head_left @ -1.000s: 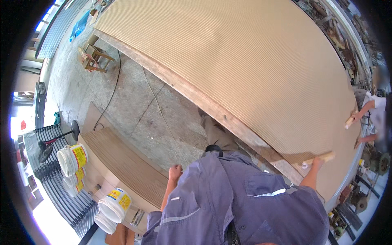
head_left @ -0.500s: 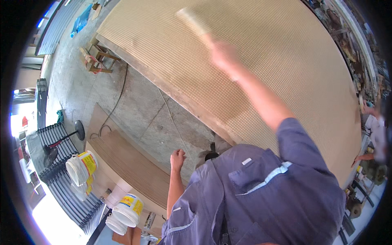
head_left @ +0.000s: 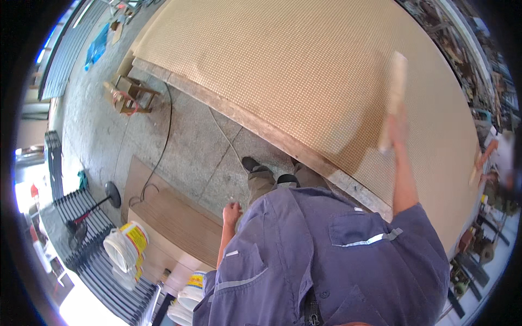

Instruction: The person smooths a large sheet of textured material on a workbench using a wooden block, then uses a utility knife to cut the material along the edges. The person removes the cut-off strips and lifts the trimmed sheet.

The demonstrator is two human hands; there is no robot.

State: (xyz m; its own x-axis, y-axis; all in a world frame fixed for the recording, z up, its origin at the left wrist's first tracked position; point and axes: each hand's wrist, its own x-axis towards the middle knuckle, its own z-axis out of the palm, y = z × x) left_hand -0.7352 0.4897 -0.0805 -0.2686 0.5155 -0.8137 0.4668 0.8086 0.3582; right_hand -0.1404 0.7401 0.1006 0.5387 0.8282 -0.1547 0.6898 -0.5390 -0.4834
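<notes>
A long pale stick-shaped tool (head_left: 398, 81), smeared by motion, is gripped in my right hand (head_left: 397, 129). Its far end points away from me, and a short end shows below the hand. Its exact kind is too blurred to tell. Beneath my right hand spreads a large tan sheet (head_left: 261, 60) with a fine grid of small pale marks. I cannot tell whether the tool touches it. My left hand (head_left: 232, 211) hangs low at my left side, with curled fingers and nothing visible in them, near a stack of brown boards (head_left: 174, 209).
A worn table edge (head_left: 244, 117) runs along the sheet's near side. At left are a small wooden stool (head_left: 133, 95), a cable (head_left: 167, 119) on the concrete floor and white buckets (head_left: 124, 247). Another person's arm (head_left: 485, 155) reaches in at the far right.
My right hand has swung right and nearer with the pale tool, which now points more straight away from me. My left hand stays low with its fingers curled.
</notes>
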